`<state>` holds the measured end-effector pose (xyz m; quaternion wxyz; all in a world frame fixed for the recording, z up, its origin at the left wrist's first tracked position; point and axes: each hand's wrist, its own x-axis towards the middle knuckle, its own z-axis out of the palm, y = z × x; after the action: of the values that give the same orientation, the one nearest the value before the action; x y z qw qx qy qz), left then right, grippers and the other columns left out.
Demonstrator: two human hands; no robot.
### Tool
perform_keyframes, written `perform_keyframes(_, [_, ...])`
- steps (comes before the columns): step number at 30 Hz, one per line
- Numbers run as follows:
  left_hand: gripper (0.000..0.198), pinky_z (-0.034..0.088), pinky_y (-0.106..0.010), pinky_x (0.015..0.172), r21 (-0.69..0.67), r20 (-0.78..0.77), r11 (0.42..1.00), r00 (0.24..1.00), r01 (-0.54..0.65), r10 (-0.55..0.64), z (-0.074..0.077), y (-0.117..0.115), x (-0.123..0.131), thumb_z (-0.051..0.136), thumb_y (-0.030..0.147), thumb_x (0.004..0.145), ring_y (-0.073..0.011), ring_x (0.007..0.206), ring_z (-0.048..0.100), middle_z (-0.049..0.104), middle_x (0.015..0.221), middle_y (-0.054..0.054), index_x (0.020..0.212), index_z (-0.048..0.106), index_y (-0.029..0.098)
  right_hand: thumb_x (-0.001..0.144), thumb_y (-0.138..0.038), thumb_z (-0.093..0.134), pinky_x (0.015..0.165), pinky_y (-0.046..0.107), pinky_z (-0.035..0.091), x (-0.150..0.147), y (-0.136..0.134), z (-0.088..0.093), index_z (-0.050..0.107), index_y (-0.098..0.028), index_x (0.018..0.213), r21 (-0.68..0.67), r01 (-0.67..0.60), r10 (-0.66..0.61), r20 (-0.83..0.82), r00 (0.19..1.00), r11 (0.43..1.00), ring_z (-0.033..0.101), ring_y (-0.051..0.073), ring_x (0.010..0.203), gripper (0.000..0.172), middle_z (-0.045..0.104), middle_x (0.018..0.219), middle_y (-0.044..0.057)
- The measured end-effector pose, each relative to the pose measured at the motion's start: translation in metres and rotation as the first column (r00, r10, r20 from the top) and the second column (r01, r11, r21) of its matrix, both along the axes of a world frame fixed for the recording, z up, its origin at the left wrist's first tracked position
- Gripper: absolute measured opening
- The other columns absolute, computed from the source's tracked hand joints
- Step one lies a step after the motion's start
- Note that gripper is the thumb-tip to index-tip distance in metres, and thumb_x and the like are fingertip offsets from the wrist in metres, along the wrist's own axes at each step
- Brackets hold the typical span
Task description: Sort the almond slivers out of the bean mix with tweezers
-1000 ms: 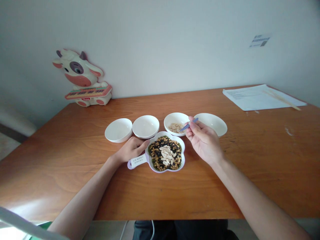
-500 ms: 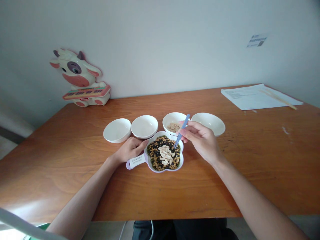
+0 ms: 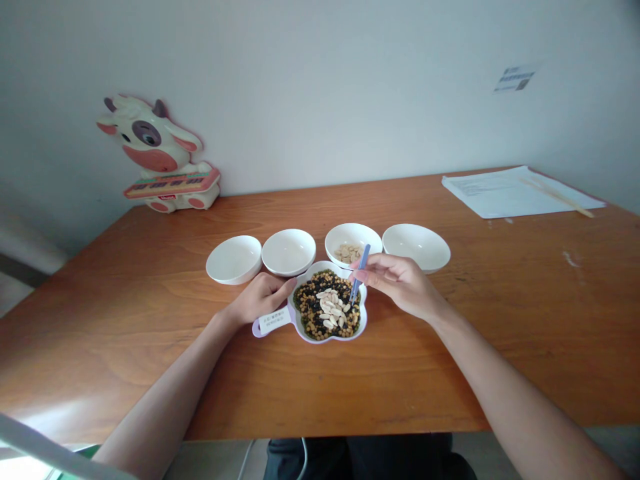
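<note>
A flower-shaped, purple-rimmed dish with a handle holds mixed dark and yellow beans or grains, with pale peanut halves heaped at its middle. My left hand grips the dish's left edge, the thumb on the rim just above the labelled handle. Between the thumb and fingers of my right hand is a pair of blue tweezers. Their tips point down into the grains, right of the peanuts; whether they pinch anything is too small to tell. Behind the dish, a white bowl contains more peanut halves.
White bowls stand in a row behind the dish: one at far left, another beside it, and one at right. A cow toy keyboard sits at the back left. Papers with a chopstick-like stick lie back right.
My right hand has lowered slightly and moved left. The tweezers stand more upright, their tips a little lower in the dish. My left hand stays in place.
</note>
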<state>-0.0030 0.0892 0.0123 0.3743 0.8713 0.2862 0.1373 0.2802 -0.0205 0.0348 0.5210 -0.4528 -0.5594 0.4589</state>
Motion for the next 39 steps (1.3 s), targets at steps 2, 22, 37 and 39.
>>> perform_keyframes(2, [0.063, 0.025, -0.022, 0.041, 0.0, -0.003, 1.0, 1.0, 0.0, 0.0, -0.0004, 0.0002, -0.0001, 0.037, 0.049, 0.105, -0.0065, 0.044, 0.032, 0.044, 0.047, 0.0, 0.052, 0.039, 0.016, 0.082, -0.044, 0.078, 0.089, 0.037, 0.062, -0.0018, -0.0002, 0.0004, 0.078, -0.021, 0.102, -0.02, -0.002, 0.002, 0.011, 1.0, 1.0, 0.076, 0.021, 0.092, 0.03, 0.08, 0.098, 0.006])
perform_keyframes(22, [0.062, 0.024, -0.021, 0.042, 0.024, -0.031, 1.0, 0.999, -0.007, 0.007, 0.0018, -0.0016, -0.0006, 0.035, 0.046, 0.106, -0.0064, 0.045, 0.036, 0.046, 0.048, 0.0, 0.053, 0.043, 0.014, 0.086, -0.044, 0.075, 0.084, 0.031, 0.062, -0.0052, -0.0034, -0.0036, 0.079, -0.023, 0.102, -0.027, -0.064, 0.067, 0.151, 0.986, 0.998, 0.075, 0.02, 0.094, 0.026, 0.08, 0.102, 0.004])
perform_keyframes(37, [0.062, 0.024, -0.021, 0.042, 0.024, -0.045, 1.0, 0.999, -0.017, 0.018, 0.0035, -0.0023, 0.0011, 0.035, 0.047, 0.104, -0.0064, 0.045, 0.034, 0.046, 0.048, 0.0, 0.052, 0.042, 0.014, 0.085, -0.046, 0.075, 0.084, 0.037, 0.065, -0.0086, -0.0026, -0.0067, 0.08, -0.024, 0.105, 0.01, 0.07, -0.071, 0.197, 0.978, 0.997, 0.076, 0.023, 0.092, 0.03, 0.081, 0.099, 0.004])
perform_keyframes(39, [0.063, 0.024, -0.021, 0.042, 0.018, -0.048, 1.0, 0.999, -0.013, 0.014, 0.0032, -0.0019, 0.0008, 0.035, 0.048, 0.105, -0.0065, 0.045, 0.034, 0.046, 0.048, -0.001, 0.052, 0.042, 0.014, 0.085, -0.044, 0.075, 0.084, 0.038, 0.065, -0.0086, -0.0021, -0.0067, 0.08, -0.024, 0.105, 0.034, 0.117, -0.121, 0.147, 0.982, 0.993, 0.077, 0.023, 0.09, 0.029, 0.081, 0.097, 0.004])
